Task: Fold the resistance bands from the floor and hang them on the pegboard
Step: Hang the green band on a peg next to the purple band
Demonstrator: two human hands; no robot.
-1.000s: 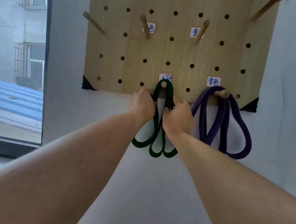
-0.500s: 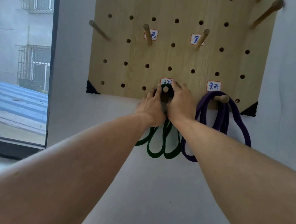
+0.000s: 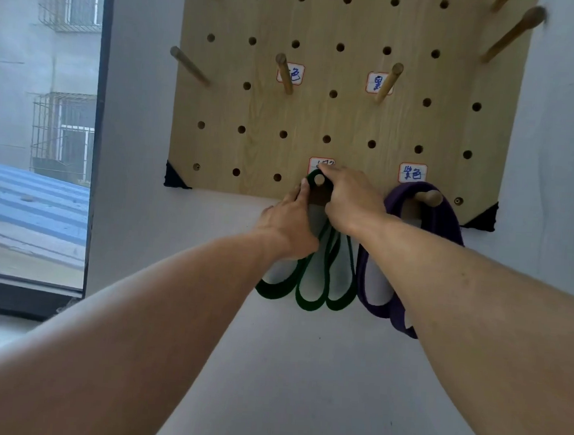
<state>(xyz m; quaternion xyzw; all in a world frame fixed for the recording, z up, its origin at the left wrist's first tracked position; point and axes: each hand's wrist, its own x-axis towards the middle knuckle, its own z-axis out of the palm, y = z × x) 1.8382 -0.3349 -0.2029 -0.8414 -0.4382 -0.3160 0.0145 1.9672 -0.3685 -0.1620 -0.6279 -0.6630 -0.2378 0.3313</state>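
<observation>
Both hands at the wooden pegboard's (image 3: 346, 119) bottom edge: left hand (image 3: 290, 222) and right hand (image 3: 351, 201) pinch the folded dark green resistance band (image 3: 308, 286) draped over its wooden peg (image 3: 319, 179); folded purple resistance band (image 3: 445, 221) hangs just beside, rightward.

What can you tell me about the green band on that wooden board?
The green band is a dark, flat, rubbery-looking strap folded into several loops. Its top is hooked over a short wooden peg in the pegboard's bottom row; the loops hang down against the white wall. The left hand and right hand both touch it near the peg. The purple band hangs just beside it.
</observation>
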